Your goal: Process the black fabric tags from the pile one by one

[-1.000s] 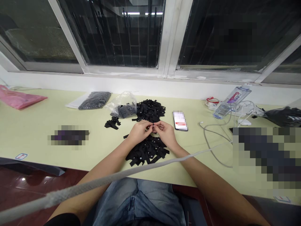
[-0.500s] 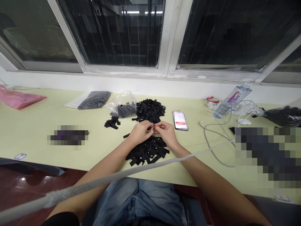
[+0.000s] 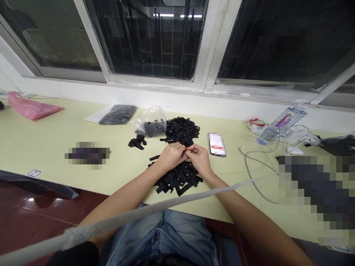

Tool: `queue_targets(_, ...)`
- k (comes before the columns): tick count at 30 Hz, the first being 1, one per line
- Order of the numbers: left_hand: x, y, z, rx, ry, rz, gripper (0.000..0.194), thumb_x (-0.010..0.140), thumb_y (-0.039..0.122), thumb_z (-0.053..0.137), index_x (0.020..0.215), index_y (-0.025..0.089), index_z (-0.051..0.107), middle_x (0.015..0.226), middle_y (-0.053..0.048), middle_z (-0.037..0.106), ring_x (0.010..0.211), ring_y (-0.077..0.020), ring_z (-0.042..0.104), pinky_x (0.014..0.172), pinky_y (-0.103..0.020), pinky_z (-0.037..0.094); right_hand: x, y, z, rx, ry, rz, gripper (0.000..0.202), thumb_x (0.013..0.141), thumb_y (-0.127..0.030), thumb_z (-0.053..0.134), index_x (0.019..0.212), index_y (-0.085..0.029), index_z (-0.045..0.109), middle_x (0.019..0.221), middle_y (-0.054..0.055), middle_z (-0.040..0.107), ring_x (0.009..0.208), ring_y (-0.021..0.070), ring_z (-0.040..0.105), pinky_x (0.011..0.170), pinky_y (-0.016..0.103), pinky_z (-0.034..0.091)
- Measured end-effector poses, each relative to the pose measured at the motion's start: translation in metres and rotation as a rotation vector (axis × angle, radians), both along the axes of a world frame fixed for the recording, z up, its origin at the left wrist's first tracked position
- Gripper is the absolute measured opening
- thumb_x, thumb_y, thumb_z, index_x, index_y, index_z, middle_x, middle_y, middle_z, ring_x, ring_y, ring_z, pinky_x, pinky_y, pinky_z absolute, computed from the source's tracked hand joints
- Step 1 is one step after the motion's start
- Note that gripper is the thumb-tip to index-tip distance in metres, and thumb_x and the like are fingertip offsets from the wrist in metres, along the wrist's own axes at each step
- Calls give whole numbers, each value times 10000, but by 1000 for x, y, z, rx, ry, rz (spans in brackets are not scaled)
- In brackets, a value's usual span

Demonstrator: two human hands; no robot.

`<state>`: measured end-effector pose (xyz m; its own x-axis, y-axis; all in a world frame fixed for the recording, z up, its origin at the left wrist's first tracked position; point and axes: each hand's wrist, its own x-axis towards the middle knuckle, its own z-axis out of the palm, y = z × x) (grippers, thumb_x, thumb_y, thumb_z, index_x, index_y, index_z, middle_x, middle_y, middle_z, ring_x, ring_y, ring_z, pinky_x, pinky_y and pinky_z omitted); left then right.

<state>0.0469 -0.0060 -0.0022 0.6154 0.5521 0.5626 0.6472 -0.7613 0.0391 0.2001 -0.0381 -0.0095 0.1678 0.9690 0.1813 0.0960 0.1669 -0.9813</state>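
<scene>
My left hand [image 3: 172,155] and my right hand [image 3: 199,158] meet at their fingertips between two heaps of black fabric pieces. Both are closed in a pinch, and whatever lies between the fingers is too small to make out. Behind them is the far heap [image 3: 183,129]. The near heap [image 3: 180,179], with small shiny spots on it, lies below my hands and partly under my left one. A small cluster of black pieces [image 3: 137,142] sits to the left, by an open clear bag [image 3: 152,127] holding more dark pieces.
A phone [image 3: 217,144] lies right of my hands. Farther right are a tilted bottle [image 3: 283,123], cables and a black bag [image 3: 340,144]. A filled bag [image 3: 118,114] and a pink bag [image 3: 34,107] lie left. A pale cord [image 3: 155,207] crosses in front of my arms.
The view has shifted, so the table's things appear slightly farther right. My hands remain together, with their fingertips drawn a little closer.
</scene>
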Motion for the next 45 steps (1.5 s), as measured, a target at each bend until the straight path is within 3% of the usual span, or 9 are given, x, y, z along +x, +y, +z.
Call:
queue_targets(7,0,-1,4,-29,-14,-48,120,909,212,564,805,161,600,766,-75,630,771,-213,601,715,-330,479,0,-1,-1,31,-16,16,82,686,-253,649,691,-181,610,652,-16,621,598,131,570,564,223,436)
queue_targets(21,1,2,-2,-137,-102,-64,116,869,214,623,762,173,602,736,-48,615,748,-189,596,708,-298,465,-1,-1,-2,47,-25,2,105,678,-272,628,671,-186,568,627,-28,559,576,113,499,548,214,396)
queue_targets(32,2,2,3,-302,-188,-68,70,815,154,617,752,173,639,745,-35,645,721,-175,598,678,-275,440,-3,-1,-9,-37,144,-18,100,659,-228,663,680,-178,579,627,-30,587,593,115,565,585,225,502)
queue_targets(38,-2,4,5,-512,-489,-56,115,844,226,606,821,171,705,774,-7,711,663,-126,606,635,-236,445,-5,-3,-1,-6,254,57,201,706,-312,733,812,-185,618,778,13,689,748,171,695,779,344,616)
queue_targets(45,-4,12,1,-691,-751,-29,178,806,309,669,805,141,730,740,-26,711,637,-123,595,600,-224,449,3,-4,9,-9,312,50,310,692,-371,810,837,-186,608,817,41,723,799,207,736,827,384,627)
